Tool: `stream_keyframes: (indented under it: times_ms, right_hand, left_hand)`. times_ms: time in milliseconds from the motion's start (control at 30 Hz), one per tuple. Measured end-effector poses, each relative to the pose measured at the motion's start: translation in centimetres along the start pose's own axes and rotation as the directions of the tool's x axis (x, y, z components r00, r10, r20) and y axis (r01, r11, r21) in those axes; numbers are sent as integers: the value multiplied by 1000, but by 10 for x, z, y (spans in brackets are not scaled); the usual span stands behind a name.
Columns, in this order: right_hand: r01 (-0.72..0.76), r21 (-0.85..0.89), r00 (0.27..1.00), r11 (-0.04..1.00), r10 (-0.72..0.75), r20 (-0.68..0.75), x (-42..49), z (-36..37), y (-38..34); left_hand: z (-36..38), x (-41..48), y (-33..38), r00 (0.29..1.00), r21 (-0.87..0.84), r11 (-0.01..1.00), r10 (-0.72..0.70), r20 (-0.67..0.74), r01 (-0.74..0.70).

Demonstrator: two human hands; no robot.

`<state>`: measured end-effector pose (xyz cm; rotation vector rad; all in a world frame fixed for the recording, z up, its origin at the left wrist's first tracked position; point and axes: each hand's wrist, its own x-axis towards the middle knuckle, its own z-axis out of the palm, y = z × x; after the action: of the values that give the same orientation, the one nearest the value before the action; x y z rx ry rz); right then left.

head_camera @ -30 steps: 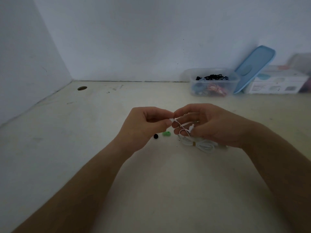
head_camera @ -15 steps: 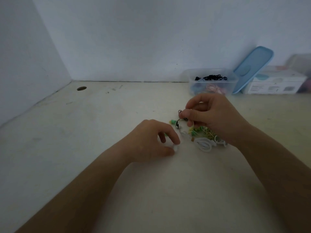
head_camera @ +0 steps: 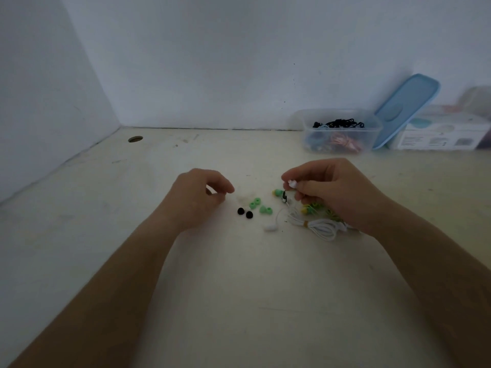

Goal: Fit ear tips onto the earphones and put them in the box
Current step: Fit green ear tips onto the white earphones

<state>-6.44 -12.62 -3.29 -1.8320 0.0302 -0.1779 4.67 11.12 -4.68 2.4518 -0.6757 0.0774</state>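
One head-worn camera looks forward and down over the table (head_camera: 239, 301), seemingly close.

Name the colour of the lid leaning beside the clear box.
Light blue lid, seen in the head view.

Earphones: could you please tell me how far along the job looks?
Done: the box already holds tangled cords. In hand: the right hand pinches a white earbud. Left: green tips and black tips lie loose; the white cable bundle is unboxed.

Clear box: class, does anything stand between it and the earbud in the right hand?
Nothing visible: only bare table lies between the white earbud, pinched by the right hand, and the open clear box.
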Motion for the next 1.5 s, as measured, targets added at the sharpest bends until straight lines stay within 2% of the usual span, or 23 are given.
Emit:
stream_keyframes:
  times_ms: [100, 333, 600, 833, 1133, 1200, 1267, 1333, 1433, 1500]
  right_hand:
    - [-1, 28, 1000, 1000, 0, 8, 0, 1, 1]
    - [-5, 42, 1000, 999, 5, 21, 3, 3, 6]
    - [-6, 29, 999, 1000, 4, 43, 3, 6, 7]
    - [-12, 25, 999, 1000, 11, 41, 4, 5, 8]
    - [3, 18, 998, 1000, -4, 69, 2, 4, 7]
    - [4, 27, 997, 1000, -6, 79, 1, 5, 6]
    - [11, 38, 997, 999, -14, 78, 1, 5, 6]
    - [16, 58, 997, 998, -20, 72, 0, 5, 5]
    - [22, 94, 997, 995, -29, 66, 0, 5, 4]
    - [24, 126, 997, 992, -32, 65, 1, 5, 3]
  left_hand:
    - [6, 2, 0, 998, 20, 1000, 17, 68, -18]
    - [16, 7, -7, 999, -5, 999, 37, -9, -37]
    - [25, 13, 1, 994, 36, 993, 109, 13, -109]
    - [22, 13, -1, 998, -13, 998, 58, -4, -58]
    - [10, 9, -7, 999, 17, 1000, -8, 44, 7]
    - [10, 8, -5, 1000, -1, 1000, -21, 18, 21]
    - [9, 6, 2, 999, -78, 997, -22, -38, 19]
    - [9, 1, 12, 997, -263, 965, -4, -74, -16]
    - [11, -8, 32, 999, -577, 816, 29, -21, -36]
    - [15, -13, 41, 998, -674, 739, 51, 29, -18]
